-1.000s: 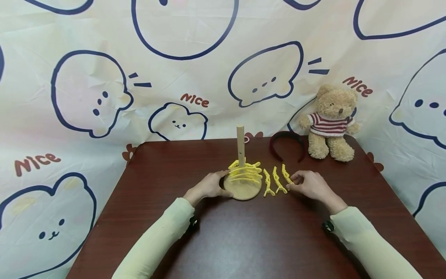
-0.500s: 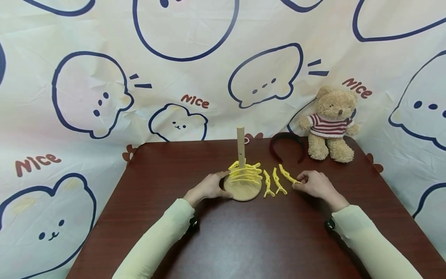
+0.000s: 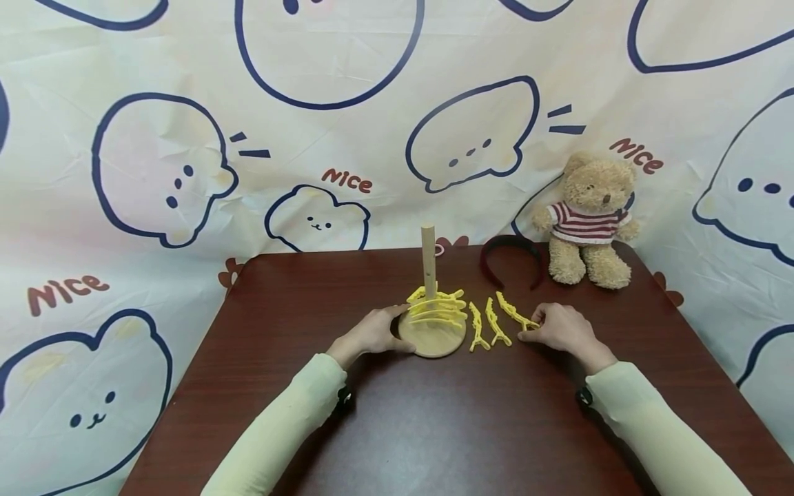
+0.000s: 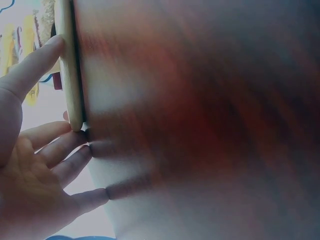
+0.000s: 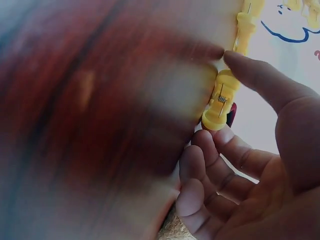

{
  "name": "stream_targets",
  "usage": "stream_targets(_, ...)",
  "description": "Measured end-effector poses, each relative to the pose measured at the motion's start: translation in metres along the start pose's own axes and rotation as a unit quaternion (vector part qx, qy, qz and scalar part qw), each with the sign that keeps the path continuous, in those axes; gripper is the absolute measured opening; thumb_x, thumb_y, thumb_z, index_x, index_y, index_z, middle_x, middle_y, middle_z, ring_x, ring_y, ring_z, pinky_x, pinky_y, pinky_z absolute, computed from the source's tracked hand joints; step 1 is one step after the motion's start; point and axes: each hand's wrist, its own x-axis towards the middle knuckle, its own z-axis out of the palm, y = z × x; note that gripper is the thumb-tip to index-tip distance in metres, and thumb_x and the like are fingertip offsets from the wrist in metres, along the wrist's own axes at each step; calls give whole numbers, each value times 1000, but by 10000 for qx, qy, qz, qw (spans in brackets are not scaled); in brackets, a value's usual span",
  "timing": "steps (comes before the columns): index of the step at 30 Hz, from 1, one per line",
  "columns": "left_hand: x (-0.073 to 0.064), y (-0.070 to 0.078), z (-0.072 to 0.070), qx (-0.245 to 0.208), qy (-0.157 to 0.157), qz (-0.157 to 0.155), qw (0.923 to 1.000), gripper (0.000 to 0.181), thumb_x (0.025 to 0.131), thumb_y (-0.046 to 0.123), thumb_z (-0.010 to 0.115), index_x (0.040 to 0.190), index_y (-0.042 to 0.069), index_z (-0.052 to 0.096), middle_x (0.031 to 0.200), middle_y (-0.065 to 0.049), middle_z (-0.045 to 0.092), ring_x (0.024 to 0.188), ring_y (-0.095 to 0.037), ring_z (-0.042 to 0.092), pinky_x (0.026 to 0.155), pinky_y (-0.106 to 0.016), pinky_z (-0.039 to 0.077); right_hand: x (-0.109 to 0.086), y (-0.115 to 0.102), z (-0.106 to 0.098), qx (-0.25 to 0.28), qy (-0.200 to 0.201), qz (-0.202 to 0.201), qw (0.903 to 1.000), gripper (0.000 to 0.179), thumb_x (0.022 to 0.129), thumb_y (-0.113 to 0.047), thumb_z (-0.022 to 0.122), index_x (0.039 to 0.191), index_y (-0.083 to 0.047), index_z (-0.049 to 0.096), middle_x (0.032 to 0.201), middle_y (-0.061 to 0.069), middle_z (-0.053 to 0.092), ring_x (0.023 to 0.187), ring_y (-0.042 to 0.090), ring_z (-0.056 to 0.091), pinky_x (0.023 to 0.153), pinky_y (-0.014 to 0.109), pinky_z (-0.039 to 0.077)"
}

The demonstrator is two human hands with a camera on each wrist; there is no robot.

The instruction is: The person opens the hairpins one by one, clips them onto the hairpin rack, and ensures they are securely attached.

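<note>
A wooden stand has a round base (image 3: 431, 341) and an upright post (image 3: 429, 262). Several curved yellow pieces (image 3: 437, 313) sit on it around the post. My left hand (image 3: 370, 332) holds the left edge of the base, thumb on its top face (image 4: 67, 65) and fingers at its rim. To the right, three long curved yellow spring clips with forked ends lie in a row. My right hand (image 3: 561, 328) pinches the forked end of the rightmost clip (image 3: 516, 313); its small metal spring shows in the right wrist view. The left clip (image 3: 476, 327) and middle clip (image 3: 495, 322) lie untouched.
Behind the clips, a dark red headband (image 3: 511, 241) lies on the brown table (image 3: 397, 427). A teddy bear (image 3: 589, 217) in a striped shirt sits at the back right. A printed cloth (image 3: 372, 138) hangs along the table's back edge.
My right hand has shifted slightly, swinging the rightmost clip's forked end to the right, so it lies more slanted and farther from the middle clip. My left hand has stayed at the base.
</note>
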Motion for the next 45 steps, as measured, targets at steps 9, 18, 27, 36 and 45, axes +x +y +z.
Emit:
stream_targets(9,0,-1,1,10,-6,21,10000,94,77,45,85,153,10,41,151,-14,49,140,-32,47,114,-45,41,-2,6,-3,187,290,-263,9991,39,77,-49,81,86,-13,68,80,1,64,72,19,55,60,31,41)
stream_targets(18,0,0,-1,45,-1,48,10000,94,77,43,85,153,9,41,151,-16,49,140,-33,47,115,-45,40,-4,14,-10,524,763,-492,9945,40,82,-44,80,99,-8,72,89,7,71,76,19,61,67,33,47)
stream_targets(27,0,0,-1,42,1,39,10000,94,77,45,85,153,9,41,151,-16,50,139,-32,48,114,-45,41,-8,9,-22,804,1084,-725,9882,43,83,-45,79,106,-9,75,93,9,75,79,18,69,70,37,53)
stream_targets(36,0,1,-1,7,-29,4,10000,94,77,44,85,153,9,41,151,-15,50,140,-32,47,115,-45,40,-11,-7,-33,1112,1351,-989,9796,43,84,-47,78,110,-13,75,92,6,78,79,17,73,66,31,55)
stream_targets(45,0,-1,1,9,0,25,10000,93,77,45,85,152,9,42,151,-15,50,139,-33,48,115,-46,40,-19,-31,-47,1144,1388,-1433,9732,41,85,-48,77,110,-15,76,88,0,77,76,12,70,65,25,54)
